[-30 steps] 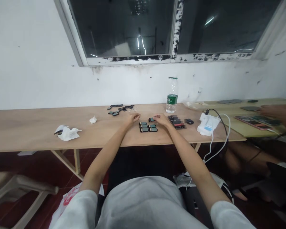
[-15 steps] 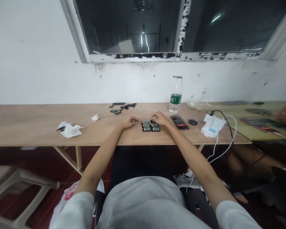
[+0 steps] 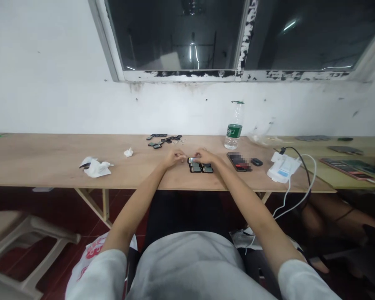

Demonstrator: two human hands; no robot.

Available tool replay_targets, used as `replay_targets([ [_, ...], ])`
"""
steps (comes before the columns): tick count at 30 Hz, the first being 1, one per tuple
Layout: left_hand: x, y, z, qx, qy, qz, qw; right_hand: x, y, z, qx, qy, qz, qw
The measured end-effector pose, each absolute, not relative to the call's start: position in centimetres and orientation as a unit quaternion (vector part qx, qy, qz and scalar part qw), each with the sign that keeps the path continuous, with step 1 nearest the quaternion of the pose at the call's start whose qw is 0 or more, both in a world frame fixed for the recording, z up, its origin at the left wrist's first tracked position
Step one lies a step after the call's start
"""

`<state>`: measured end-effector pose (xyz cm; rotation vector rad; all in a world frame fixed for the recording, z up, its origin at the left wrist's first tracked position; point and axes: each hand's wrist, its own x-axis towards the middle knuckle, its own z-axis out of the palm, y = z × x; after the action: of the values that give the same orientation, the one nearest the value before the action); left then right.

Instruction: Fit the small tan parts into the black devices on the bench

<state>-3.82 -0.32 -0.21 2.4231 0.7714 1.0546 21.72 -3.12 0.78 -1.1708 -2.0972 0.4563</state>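
Both my arms reach out over a long wooden table (image 3: pixel 50 158). My left hand (image 3: pixel 173 158) and my right hand (image 3: pixel 205 156) meet over a small dark rectangular part (image 3: pixel 191 160), and each pinches one end of it. Just in front of them lie several more dark parts with grey-green faces in a neat block (image 3: pixel 201 168). The fingers of both hands are curled.
A loose pile of dark parts (image 3: pixel 163 140) lies further back. A water bottle (image 3: pixel 233 126), a phone (image 3: pixel 239 162), a small black item (image 3: pixel 256 162) and a white charger with cables (image 3: pixel 283 169) sit right. Crumpled tissues (image 3: pixel 94 166) lie left. A plastic chair (image 3: pixel 15 246) stands lower left.
My right hand has moved left and my left hand right, so they now meet over one part at the top of the block. The view has shifted slightly.
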Motion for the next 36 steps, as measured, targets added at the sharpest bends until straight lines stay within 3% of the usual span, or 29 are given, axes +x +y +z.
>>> replay_targets([
  [11, -2.2, -0.6, -0.8, 0.876, 0.256, 0.401, 0.087, 21.1, -4.2, 0.4, -0.42, -0.701, 0.276, 0.506],
  [19, -2.3, -0.3, -1.0, 0.888, 0.274, 0.351, 0.118, 20.2, -5.5, 0.5, -0.387, -0.656, 0.382, 0.524],
  [25, -2.3, -0.4, -0.9, 0.911, 0.239, 0.334, 0.047, 20.3, -5.7, 0.8, -0.392, -0.644, 0.401, 0.521],
  [36, -2.1, -0.3, -0.8, 0.916, 0.221, 0.335, 0.02, 20.7, -4.7, 0.2, -0.398, -0.622, 0.43, 0.519],
])
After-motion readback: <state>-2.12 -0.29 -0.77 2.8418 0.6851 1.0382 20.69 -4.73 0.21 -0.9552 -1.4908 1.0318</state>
